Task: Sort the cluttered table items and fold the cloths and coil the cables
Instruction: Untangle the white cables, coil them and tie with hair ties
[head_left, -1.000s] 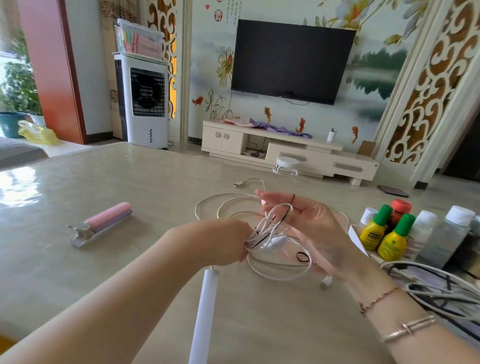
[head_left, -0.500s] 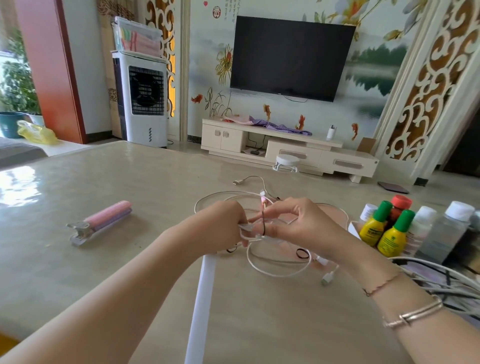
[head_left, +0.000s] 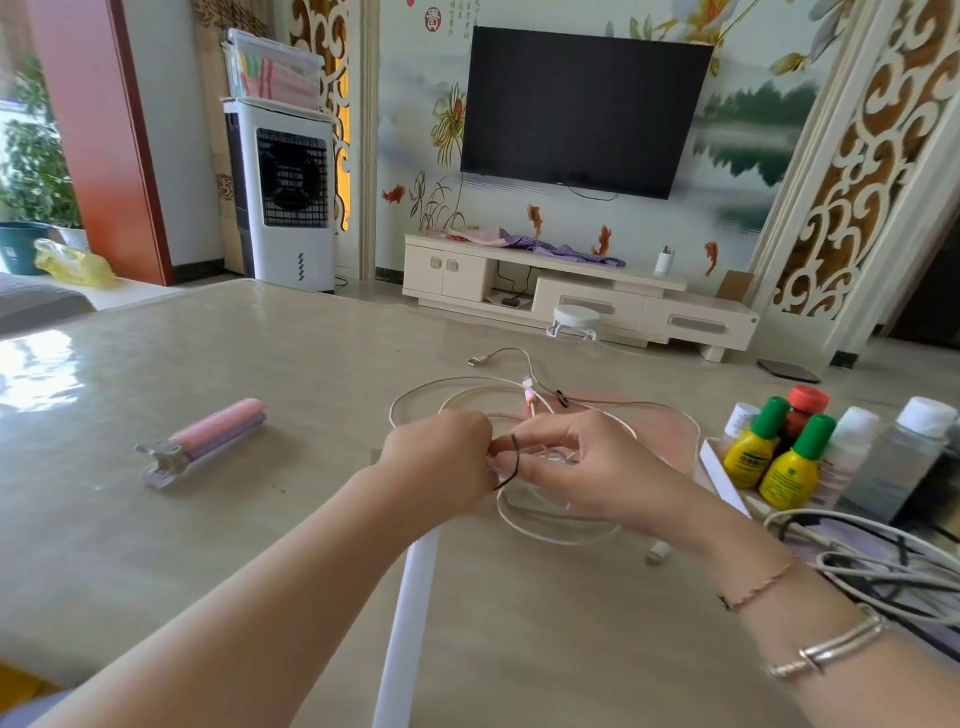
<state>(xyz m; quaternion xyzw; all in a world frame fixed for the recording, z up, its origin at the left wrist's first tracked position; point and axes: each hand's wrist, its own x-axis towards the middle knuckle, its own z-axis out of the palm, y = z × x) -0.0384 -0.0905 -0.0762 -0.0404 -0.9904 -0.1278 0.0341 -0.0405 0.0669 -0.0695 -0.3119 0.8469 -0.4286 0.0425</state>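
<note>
Here, at table centre: left hand and right hand meeting fingertip to fingertip, both pinching a thin black tie around the bunched white cable, loops sagging toward 6 o'clock. At 9 o'clock, well apart, pink clip. At 3 o'clock, bottles; beyond, toward 4 o'clock, tangled cables.

White cable — loosely coiled, its loops hanging just below the fingers, bunched between them, a thin black band crossing them.
</note>
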